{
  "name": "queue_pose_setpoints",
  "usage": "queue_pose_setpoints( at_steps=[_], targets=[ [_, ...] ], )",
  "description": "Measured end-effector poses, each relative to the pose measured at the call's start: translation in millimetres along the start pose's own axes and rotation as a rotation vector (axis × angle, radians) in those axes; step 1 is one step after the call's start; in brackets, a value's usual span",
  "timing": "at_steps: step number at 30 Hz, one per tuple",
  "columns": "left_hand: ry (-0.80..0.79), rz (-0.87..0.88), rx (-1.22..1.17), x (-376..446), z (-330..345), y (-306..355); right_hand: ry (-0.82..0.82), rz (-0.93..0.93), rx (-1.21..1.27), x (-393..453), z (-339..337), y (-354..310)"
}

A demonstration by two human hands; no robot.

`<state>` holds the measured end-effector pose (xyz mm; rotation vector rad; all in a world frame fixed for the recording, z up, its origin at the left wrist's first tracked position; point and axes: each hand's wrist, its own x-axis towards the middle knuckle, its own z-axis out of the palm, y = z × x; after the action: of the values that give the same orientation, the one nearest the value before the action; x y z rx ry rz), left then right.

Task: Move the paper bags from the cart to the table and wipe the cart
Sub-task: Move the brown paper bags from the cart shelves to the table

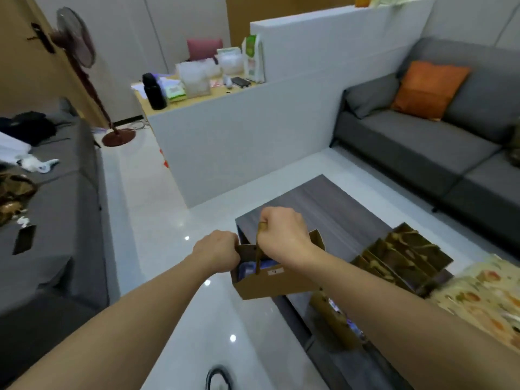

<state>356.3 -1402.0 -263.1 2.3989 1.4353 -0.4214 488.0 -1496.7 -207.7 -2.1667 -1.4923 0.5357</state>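
Note:
I hold a brown paper bag (270,282) in the air at the near left corner of the dark wooden table (332,209). My right hand (284,235) grips its twisted paper handle from above. My left hand (218,250) pinches the bag's left rim. Something blue shows inside the bag. Several more brown paper bags (405,254) stand in a row on the table's right part. Another paper bag (332,316) lies low beside the table under my right forearm. The cart is out of view.
A grey sofa (422,147) with an orange cushion (427,88) runs behind the table. A second grey sofa (56,220) stands on the left. A patterned cloth (478,299) lies at the right edge. A white partition (253,136) and desk are ahead, over glossy white floor (168,220).

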Motion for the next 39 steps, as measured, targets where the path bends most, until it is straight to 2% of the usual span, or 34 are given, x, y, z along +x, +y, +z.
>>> queue_pose_setpoints(
  at_steps=[10,18,25,29,39],
  targets=[
    [-0.028,0.367,0.089,127,-38,30,0.103,0.379,-0.036,55,-5,43],
    [-0.051,0.55,0.055,187,-57,65,0.252,0.583,-0.037,111,-11,93],
    [-0.093,0.548,0.027,254,-58,120,0.275,0.665,0.052,176,-19,180],
    [-0.167,0.498,0.057,288,-49,153,0.207,0.751,0.105,216,-22,236],
    [-0.297,0.454,0.065,367,-26,224,0.071,0.866,0.018,286,-47,356]
  ],
)
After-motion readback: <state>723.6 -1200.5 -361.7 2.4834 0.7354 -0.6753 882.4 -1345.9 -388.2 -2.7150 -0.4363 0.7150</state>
